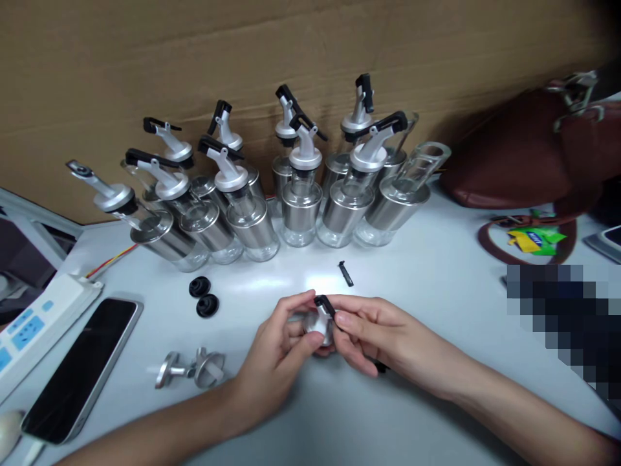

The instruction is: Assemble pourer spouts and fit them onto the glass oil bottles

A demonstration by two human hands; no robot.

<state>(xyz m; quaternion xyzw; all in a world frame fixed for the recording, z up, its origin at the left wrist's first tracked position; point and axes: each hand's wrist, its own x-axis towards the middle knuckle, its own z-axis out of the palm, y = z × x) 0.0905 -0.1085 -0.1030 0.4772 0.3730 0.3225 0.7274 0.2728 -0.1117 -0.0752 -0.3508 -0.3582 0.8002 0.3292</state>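
Note:
Near the front of the white table, my left hand [286,343] is closed around a silver pourer spout [319,327], thumb and fingers on its round base. My right hand [371,327] pinches the black flip lid [325,303] at the top of that spout. Part of the spout's base is hidden by my fingers. Under my right palm a small black piece [380,366] peeks out. Beyond my hands lies a loose black lid lever [346,274]. Left of them are two black rubber stoppers [207,305] and two bare silver spouts [208,367].
Several glass-and-steel oil bottles [253,230], most topped with pourers, stand along a cardboard panel [194,52]. A phone [82,369] and a power strip [43,330] occupy the left side. To the right are a brown bag [514,149] and a green-yellow packet [537,241].

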